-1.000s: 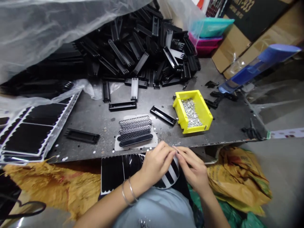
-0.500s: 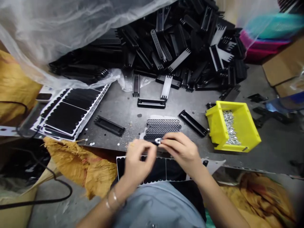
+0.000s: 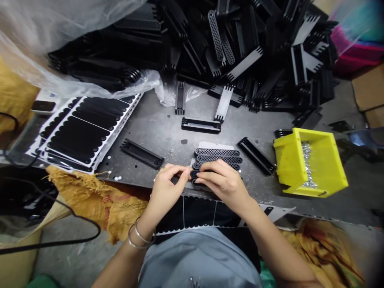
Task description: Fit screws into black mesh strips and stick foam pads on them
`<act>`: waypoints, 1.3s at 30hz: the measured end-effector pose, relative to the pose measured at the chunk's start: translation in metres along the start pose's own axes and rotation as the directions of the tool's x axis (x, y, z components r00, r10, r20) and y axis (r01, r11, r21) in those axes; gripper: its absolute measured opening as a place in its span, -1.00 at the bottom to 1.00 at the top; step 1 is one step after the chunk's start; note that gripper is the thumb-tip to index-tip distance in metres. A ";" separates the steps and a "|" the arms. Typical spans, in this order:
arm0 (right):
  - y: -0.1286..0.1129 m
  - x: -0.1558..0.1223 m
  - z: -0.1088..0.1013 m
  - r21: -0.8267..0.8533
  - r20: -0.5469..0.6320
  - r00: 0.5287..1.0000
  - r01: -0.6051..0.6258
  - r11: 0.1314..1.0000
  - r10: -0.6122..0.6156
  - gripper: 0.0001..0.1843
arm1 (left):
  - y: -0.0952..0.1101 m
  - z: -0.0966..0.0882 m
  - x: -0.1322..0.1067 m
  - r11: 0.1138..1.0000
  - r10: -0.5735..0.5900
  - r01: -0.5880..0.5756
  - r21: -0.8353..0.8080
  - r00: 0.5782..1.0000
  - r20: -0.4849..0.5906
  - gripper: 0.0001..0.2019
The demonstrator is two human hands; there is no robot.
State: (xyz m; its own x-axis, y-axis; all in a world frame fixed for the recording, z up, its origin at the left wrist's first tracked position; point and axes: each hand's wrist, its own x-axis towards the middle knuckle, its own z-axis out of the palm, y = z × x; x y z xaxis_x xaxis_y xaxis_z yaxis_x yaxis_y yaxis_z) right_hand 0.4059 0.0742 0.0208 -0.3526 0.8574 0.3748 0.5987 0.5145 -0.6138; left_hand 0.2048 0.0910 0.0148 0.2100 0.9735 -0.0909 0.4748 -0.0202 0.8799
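1. Here, five dark strips (image 3: pixel 217 152) in a row, one yellow bin (image 3: pixel 327 162) at their three o'clock.
2. Nearest strips: under right fingers (image 3: pixel 211 167), at left fingers' (image 3: pixel 179 171) three o'clock.
3. Both curled; can't tell if grasping.

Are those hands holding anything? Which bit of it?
I can't tell for sure. The left hand and right hand nearly meet at the left side of a row of long black round-ended strips, but their fingers hide anything pinched there.
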 end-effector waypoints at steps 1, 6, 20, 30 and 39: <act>-0.001 0.000 -0.001 -0.017 -0.001 1.000 0.011 1.000 -0.012 -0.85 | 0.000 0.000 0.000 1.000 0.004 -0.004 0.014 1.000 -0.006 -0.81; 0.004 -0.009 -0.033 -0.047 0.046 0.993 -0.111 0.993 0.113 -0.79 | -0.003 0.003 0.001 0.996 0.035 -0.031 0.085 0.998 -0.055 -0.81; 0.036 -0.035 -0.061 0.224 0.042 0.976 -0.219 0.950 0.215 -0.87 | -0.006 -0.002 0.004 0.994 0.048 -0.045 0.097 0.999 -0.023 -0.76; 0.025 -0.067 -0.072 -0.064 -0.247 0.946 -0.231 0.971 0.209 -0.76 | -0.002 -0.005 -0.024 0.969 0.190 -0.158 0.191 0.968 -0.163 -0.83; -0.014 -0.144 -0.102 -0.110 0.231 0.935 -0.251 0.962 0.270 -0.78 | -0.040 0.026 -0.082 0.803 0.231 -0.377 0.461 0.911 0.343 -0.52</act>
State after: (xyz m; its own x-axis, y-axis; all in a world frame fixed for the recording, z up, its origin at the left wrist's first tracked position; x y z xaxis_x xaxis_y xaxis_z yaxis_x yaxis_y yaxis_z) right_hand 0.5220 -0.0569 0.0463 -0.3338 0.9423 0.0245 0.7434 0.2791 -0.6078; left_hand 0.1902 0.0058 -0.0253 0.5940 0.8035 -0.0397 0.6961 -0.4885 0.5262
